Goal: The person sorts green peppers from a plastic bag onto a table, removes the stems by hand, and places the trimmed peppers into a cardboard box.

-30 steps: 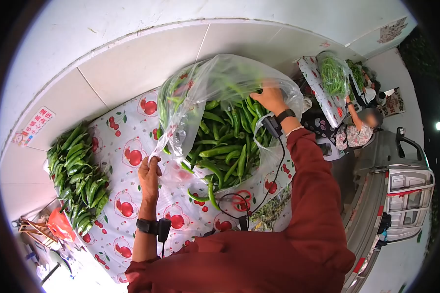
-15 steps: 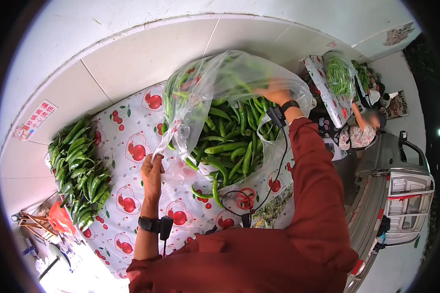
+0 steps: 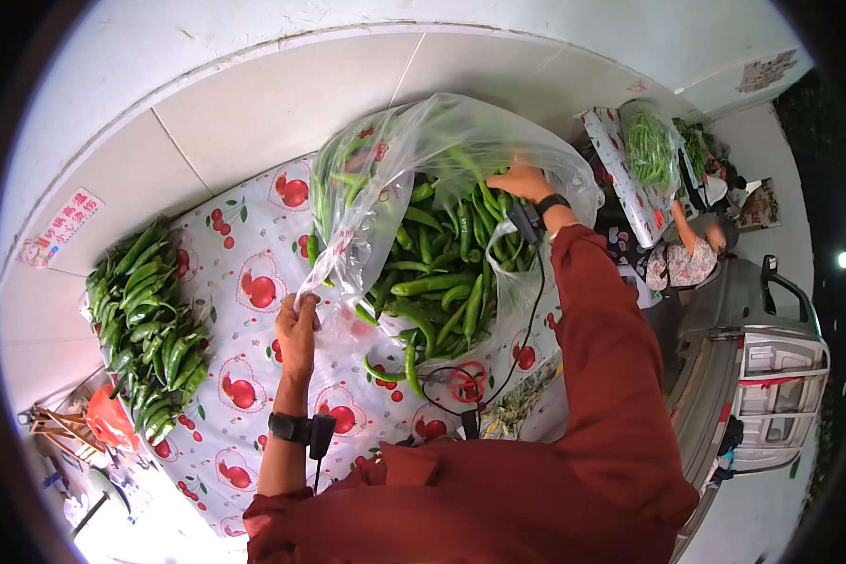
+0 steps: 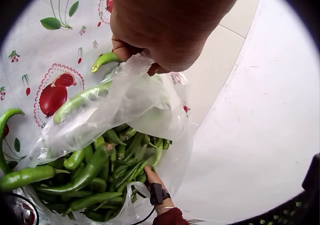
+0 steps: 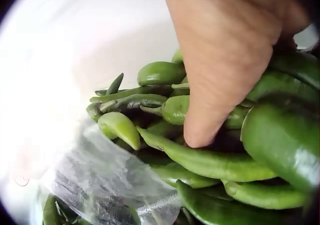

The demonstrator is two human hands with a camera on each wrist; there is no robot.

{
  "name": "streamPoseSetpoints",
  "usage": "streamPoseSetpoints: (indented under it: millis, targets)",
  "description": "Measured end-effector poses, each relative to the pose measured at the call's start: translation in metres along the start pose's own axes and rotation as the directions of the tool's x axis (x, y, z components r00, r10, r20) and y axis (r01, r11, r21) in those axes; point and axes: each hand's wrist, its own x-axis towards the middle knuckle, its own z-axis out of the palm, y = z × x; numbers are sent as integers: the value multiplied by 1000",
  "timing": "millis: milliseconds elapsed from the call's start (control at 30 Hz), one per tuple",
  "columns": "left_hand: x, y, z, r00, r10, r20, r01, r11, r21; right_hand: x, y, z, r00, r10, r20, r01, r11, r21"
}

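A big clear plastic bag (image 3: 348,254) full of long green peppers (image 3: 432,282) lies with its mouth spread toward the wearer. My left hand (image 3: 296,329) pinches the bag's gathered edge on the left side; the left wrist view shows the plastic (image 4: 135,70) bunched between thumb and fingers. Inside the mouth, at the far right, my right hand (image 3: 524,183) reaches in among the peppers. In the right wrist view its thumb (image 5: 202,127) presses down between peppers (image 5: 210,160), while the other fingers are hidden; I cannot tell whether they grip a pepper.
A cloth (image 3: 244,329) printed with red fruit covers the table. Another pile of green peppers (image 3: 150,329) lies at its left end, near the tiled wall (image 3: 254,122). Red loops (image 3: 465,381) and a black cable lie before the bag. At right are a seated person (image 3: 691,258) and a truck (image 3: 771,376).
My right hand, blurred before, shows more sharply and stays at the bag's far right. The left hand keeps its hold on the plastic. The head view has shifted slightly.
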Motion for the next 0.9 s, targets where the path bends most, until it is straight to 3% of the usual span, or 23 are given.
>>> streamPoseSetpoints:
  millis: [33,67,200,267,367,500,533,567,633,700,767,833,900]
  targets:
    - [-2,-2,0,1000,-1,2,1,1000,-2,-2,0,1,997,-63,-33,62,998,-33]
    - [-3,-3,1,1000,-5,-1,5,1000,-3,-3,5,3,1000,-2,7,2,998,64]
    - [-2,1,7,1000,-10,10,10,1000,-14,9,13,12,995,-31,-90,30,1000,-7]
    - [-3,1,6,1000,0,6,1,999,-39,-11,-19,-7,988,133,81,-141,985,95]
    - [-2,-1,4,999,43,-13,-43,999,-6,-15,-14,-1,998,38,-54,-37,999,12]
    - [-3,2,6,1000,26,17,-25,999,-31,-48,-38,2,982,188,-21,-182,972,150]
    - [-3,3,7,999,31,11,-31,999,-32,-48,-31,11,993,88,-78,-72,980,188]
    - [-5,3,8,999,36,6,-36,999,-30,-52,-28,15,992,92,-84,-75,979,187]
    - [-9,2,10,999,49,21,-48,998,-38,-73,-45,26,975,-148,-168,180,964,198]
    - [-13,5,12,998,52,38,-51,998,-39,-103,-78,38,995,-86,54,59,922,382]
    - [-18,8,11,997,64,39,-63,997,-35,-103,-75,84,965,-249,-81,260,877,403]
    - [-24,12,7,997,72,26,-71,997,-31,-125,-96,98,951,-283,-126,309,856,415]
    - [-27,16,4,997,70,-16,-70,997,26,-143,-114,101,955,-295,-44,281,840,463]
